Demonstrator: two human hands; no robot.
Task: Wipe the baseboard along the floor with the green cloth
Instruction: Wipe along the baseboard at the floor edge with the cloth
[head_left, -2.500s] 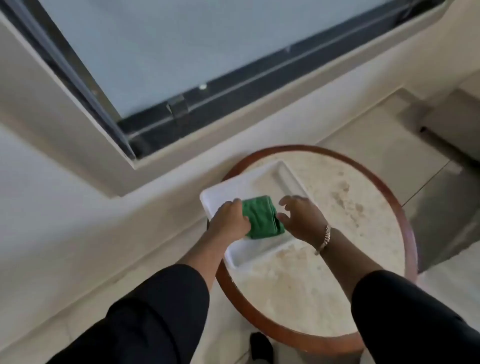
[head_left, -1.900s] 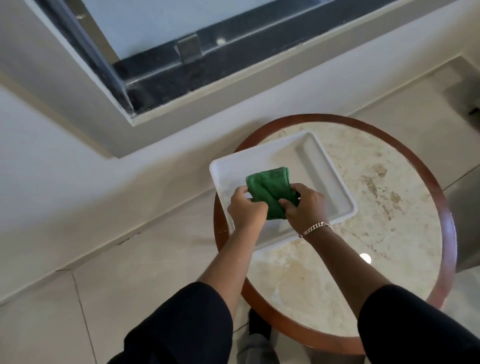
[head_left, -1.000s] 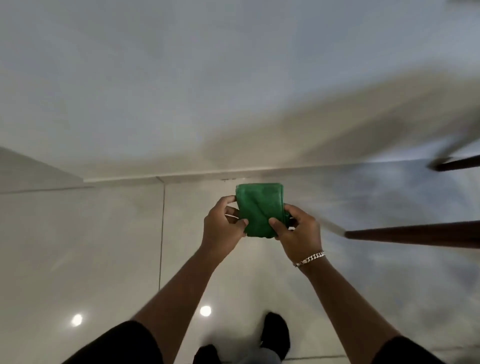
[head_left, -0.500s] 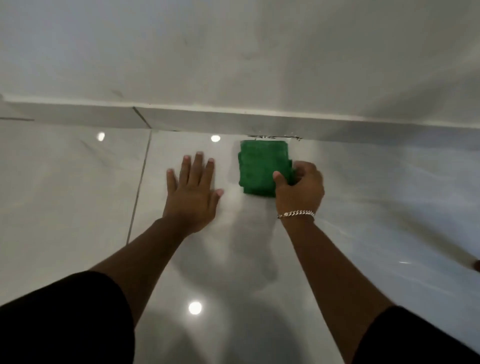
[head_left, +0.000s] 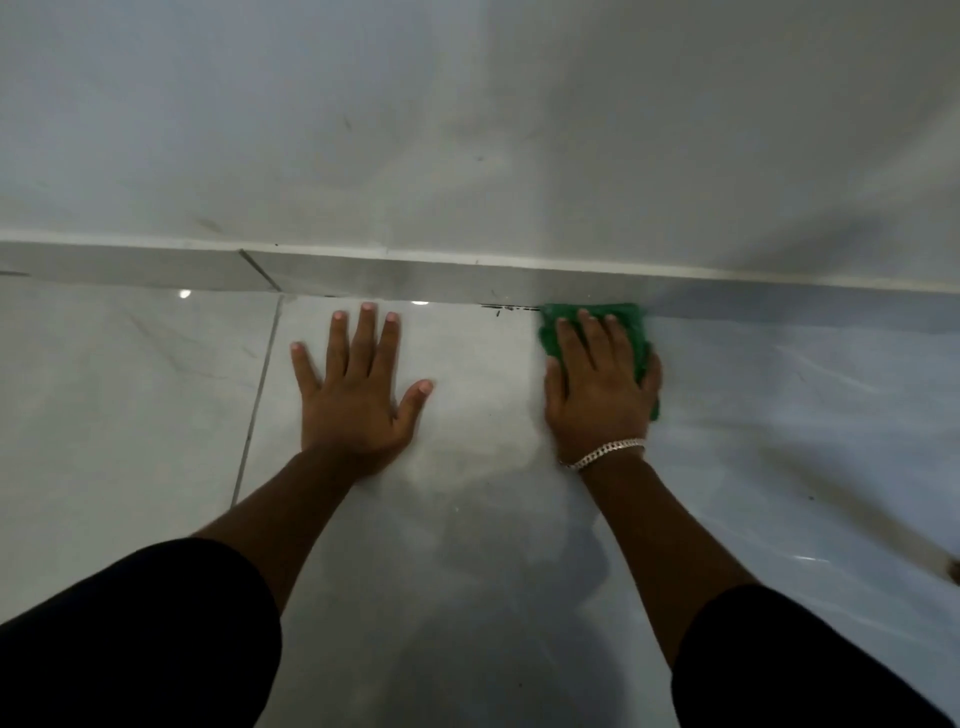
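Down at floor level, right where the glossy tile floor (head_left: 467, 519) meets the wall (head_left: 467, 130), the right hand (head_left: 602, 395) is pressed palm-down on top of the green cloth (head_left: 631, 325), fingers stretched forward and flat over it rather than curled around it, so it's more of a flat press than a real clench. That cloth is bunched under the hand with its far edge pushed up against the foot of the baseboard (head_left: 415, 278), just right of a short dark scuffed bit of the floor seam (head_left: 511, 307). A silver chain bracelet (head_left: 605, 453) sits on that wrist. Over to the left, well apart from the cloth, the left hand (head_left: 358, 395) is planted flat on the tile, fingers spread and pointing at the baseboard, thumb out toward the right, gripping nothing at all. Both forearms reach straight forward from black sleeves (head_left: 156, 634) at the bottom corners. A grout line (head_left: 257, 395) runs along just left of the left hand.
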